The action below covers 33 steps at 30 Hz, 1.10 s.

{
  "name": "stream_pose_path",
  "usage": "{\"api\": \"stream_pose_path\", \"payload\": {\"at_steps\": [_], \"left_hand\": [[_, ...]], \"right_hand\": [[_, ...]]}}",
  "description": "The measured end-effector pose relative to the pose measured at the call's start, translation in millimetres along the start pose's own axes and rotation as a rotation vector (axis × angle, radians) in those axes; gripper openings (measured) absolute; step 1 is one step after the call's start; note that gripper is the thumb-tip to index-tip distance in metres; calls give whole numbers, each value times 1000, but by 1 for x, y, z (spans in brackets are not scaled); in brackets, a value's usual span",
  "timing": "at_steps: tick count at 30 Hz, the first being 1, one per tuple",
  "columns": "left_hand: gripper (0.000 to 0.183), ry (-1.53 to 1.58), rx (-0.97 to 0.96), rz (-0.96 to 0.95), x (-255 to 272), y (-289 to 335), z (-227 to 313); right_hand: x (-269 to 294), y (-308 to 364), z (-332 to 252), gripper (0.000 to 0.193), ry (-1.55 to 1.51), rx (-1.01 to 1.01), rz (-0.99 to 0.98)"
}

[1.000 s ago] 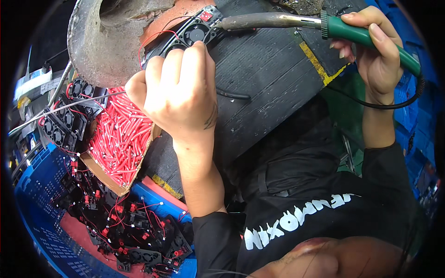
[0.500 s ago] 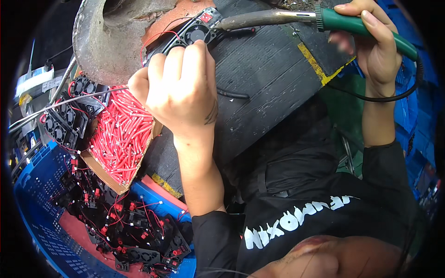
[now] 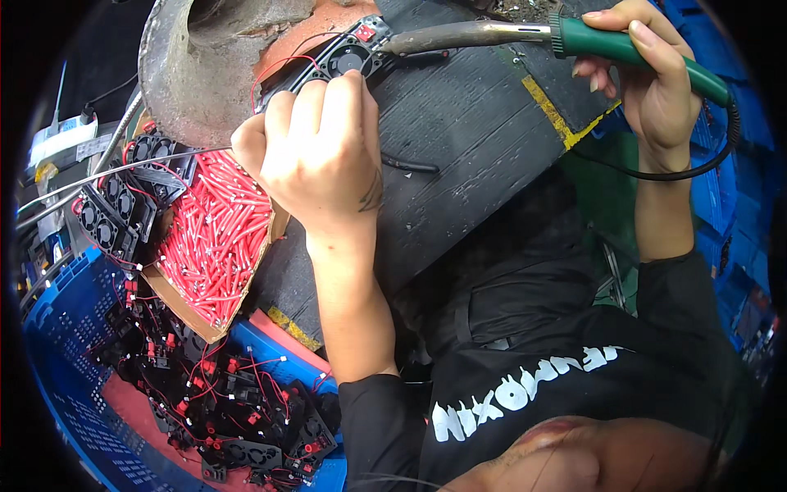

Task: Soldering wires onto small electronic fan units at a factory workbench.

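My right hand (image 3: 660, 102) is wrapped around the green handle of a soldering iron (image 3: 602, 39) at the upper right. Its long, dull metal barrel points left, with the tip touching or very near the end of a black twin-fan unit (image 3: 348, 59), beside a small red part (image 3: 365, 33). Closed over the near side of that unit is my left hand (image 3: 320, 156), knuckles up; it hides the unit's lower part and whatever else the fingers hold. A thin red wire loops from the unit at the left.
A cardboard box of short red wires (image 3: 215, 246) stands left of my left forearm, with more fan units (image 3: 115, 213) beside it. Below, a blue crate (image 3: 61, 344) holds many wired fan units. A worn metal hood (image 3: 176, 90) rises at upper left. The black bench (image 3: 459, 156) has yellow tape.
The soldering iron and my right hand have shifted very slightly left, and the lower fingers of that hand have curled closer to the handle. My left hand stays at the fan unit.
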<state>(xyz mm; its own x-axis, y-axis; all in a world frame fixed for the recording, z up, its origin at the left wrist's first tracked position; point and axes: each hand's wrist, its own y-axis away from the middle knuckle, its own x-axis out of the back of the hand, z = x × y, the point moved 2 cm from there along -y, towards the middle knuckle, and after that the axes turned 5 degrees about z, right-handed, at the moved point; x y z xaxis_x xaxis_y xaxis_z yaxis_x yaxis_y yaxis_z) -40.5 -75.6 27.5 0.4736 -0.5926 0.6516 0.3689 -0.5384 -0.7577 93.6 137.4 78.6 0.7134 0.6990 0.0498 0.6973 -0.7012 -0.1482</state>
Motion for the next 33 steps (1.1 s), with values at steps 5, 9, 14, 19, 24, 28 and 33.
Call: {"api": "stream_pose_path", "payload": {"at_steps": [5, 9, 14, 19, 24, 28, 33], "left_hand": [[11, 7, -13, 17, -4, 0, -3], [11, 21, -19, 54, -6, 1, -4], [11, 18, -21, 74, -6, 1, -4], [9, 11, -5, 27, -3, 1, -4], [8, 53, 55, 28, 1, 4, -6], [9, 59, 64, 22, 3, 4, -6], [9, 43, 34, -7, 1, 2, -1]], "right_hand": [[0, 1, 0, 33, -14, 12, 8], [2, 1, 3, 33, -18, -10, 11], [1, 1, 1, 33, -21, -7, 10], [6, -1, 8, 33, -43, -12, -8], [11, 1, 3, 33, -70, -27, 35], [-9, -4, -5, 33, -79, -29, 61], [-13, -6, -4, 33, -862, 22, -275]]}}
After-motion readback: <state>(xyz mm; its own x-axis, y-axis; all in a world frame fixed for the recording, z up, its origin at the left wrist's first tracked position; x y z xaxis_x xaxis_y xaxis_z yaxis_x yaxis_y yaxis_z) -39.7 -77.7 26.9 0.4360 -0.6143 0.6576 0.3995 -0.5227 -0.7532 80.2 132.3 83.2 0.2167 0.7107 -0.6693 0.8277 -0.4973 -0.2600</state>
